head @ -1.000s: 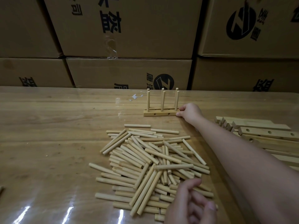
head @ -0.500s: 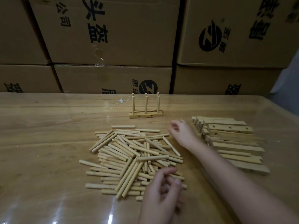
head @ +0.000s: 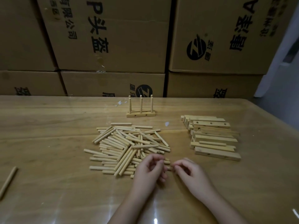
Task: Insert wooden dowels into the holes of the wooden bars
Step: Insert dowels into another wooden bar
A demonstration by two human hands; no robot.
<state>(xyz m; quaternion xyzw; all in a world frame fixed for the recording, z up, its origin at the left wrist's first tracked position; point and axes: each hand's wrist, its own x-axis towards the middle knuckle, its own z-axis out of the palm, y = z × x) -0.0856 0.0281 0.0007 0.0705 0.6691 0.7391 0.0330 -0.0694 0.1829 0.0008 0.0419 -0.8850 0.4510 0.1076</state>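
A loose pile of wooden dowels (head: 127,146) lies in the middle of the table. To its right is a stack of wooden bars (head: 213,138) with holes in their sides. Behind the pile stands one bar with three upright dowels (head: 140,113) in it. My left hand (head: 149,171) and my right hand (head: 190,173) are side by side at the pile's near right corner, fingers curled. A short stretch of one dowel (head: 169,168) shows between them. My right fingertips pinch its end, and my left hand's curled fingers cover the rest.
Stacked cardboard boxes (head: 113,46) form a wall along the table's far edge. A single stray dowel (head: 8,181) lies at the near left. The table's right edge (head: 275,126) runs diagonally past the bar stack.
My right hand has let go of the assembled bar and drawn back to the pile's near corner beside my left hand. The view has shifted, so the bar stack is fully visible.
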